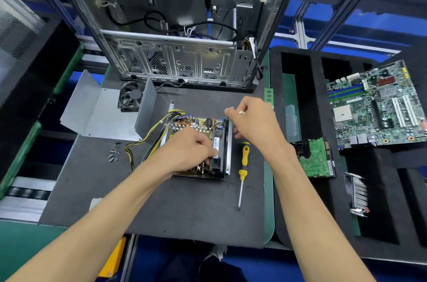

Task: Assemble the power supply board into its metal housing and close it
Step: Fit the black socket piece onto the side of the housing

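Screwdriver [243,166]: yellow-handled, I see it lying on the grey mat [198,207] at lower centre, just right of the housing.
Left hand [187,150]: my fingers are curled down onto the power supply board [196,125], pressing on its black part at frame centre.
Right hand [251,122]: raised over the housing's right wall, finger and thumb pinching something small; I cannot tell what.
Metal housing [228,143]: open on the mat, board sitting inside.
Screws [113,152]: loose, left of centre.
Cover [101,113]: bent sheet metal, upper left, beside a fan [130,95].
Computer case [175,60]: top centre.
Motherboard [374,106]: right edge.
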A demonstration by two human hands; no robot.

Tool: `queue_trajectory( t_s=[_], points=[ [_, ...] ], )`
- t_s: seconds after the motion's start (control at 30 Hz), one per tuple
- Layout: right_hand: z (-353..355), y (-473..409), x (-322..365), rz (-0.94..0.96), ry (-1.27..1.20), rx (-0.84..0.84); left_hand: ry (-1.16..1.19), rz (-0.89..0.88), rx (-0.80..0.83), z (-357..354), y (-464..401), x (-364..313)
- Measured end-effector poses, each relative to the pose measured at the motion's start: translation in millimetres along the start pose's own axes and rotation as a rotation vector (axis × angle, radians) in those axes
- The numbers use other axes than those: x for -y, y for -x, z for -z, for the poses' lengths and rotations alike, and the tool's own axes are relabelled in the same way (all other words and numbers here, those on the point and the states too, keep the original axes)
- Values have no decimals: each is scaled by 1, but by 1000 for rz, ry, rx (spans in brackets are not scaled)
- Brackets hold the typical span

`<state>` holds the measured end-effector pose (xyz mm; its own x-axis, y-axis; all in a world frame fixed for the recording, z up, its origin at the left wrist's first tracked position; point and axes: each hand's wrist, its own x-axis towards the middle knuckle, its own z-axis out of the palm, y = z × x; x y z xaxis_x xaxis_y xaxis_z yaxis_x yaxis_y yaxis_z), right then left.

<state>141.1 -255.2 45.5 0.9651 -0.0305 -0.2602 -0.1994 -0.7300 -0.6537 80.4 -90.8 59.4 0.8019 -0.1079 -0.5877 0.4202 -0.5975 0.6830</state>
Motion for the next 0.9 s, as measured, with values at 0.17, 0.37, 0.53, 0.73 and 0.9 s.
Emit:
queue_trajectory(
  t_s=[0.17,0.37,0.53,0.73,0.9],
  points=[
    [1,1,-4,-10,40,73,1,17,-14,6,-3,1],
    [-2,4,-14,-26,-17,194,-67,44,29,0,-6,-11],
    [-2,6,-19,-9,-139,213,-32,96,74,1,-13,-17],
    [-6,9,-16,36,6,175,-17,10,-38,-7,-11,-7],
    [-13,17,-18,76,40,149,-232,-341,-223,-9,-2,11]
  ],
)
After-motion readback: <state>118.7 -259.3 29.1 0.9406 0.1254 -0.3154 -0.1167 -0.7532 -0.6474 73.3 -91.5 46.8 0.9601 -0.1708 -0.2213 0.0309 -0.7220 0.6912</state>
